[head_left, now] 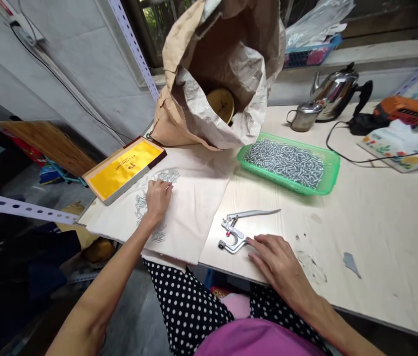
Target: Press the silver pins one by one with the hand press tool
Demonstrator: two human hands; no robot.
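Observation:
My left hand is over a white cloth, fingers curled down among small metal pins spread there; what its fingertips pinch, if anything, is hidden. Grey hand pliers with a spring and a red dot lie on the table, upper handle swung away from the frame. Over their lower handle rests my right hand, fingers stretched out and lying on the tabletop, covering most of that handle. A green plastic basket full of similar shiny metal pieces stands beyond the pliers.
A large paper sack, its mouth open, holds a round golden object. Left of it lies a box with a yellow panel. Behind are a metal kettle, a small metal pot, a tissue box and a black cable.

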